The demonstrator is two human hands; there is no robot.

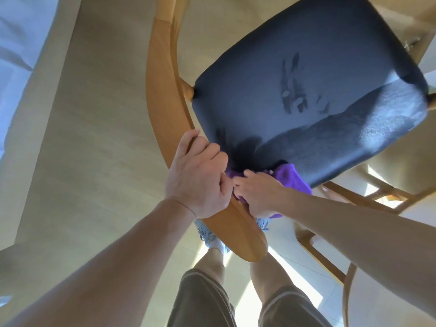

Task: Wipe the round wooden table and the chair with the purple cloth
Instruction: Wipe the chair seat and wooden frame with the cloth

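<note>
we see the left hand (198, 178) gripping the chair (162, 109) backrest, the right hand (257, 192) clutching the purple cloth (291, 179) at the seat's (306, 90) near edge; wiping appears unfinished.

The dark seat (306, 95) of the chair is lying broad and open, with nothing standing on it, so a hand could be sweeping across most of it. At the seat's rear edge the room is tightening: the curved wooden backrest (162, 109) is arching close around it, leaving only a narrow gap. The left hand (198, 175) is gripping the backrest there, and the right hand (257, 194) with the purple cloth (290, 178) is filling the gap beside it.
</note>
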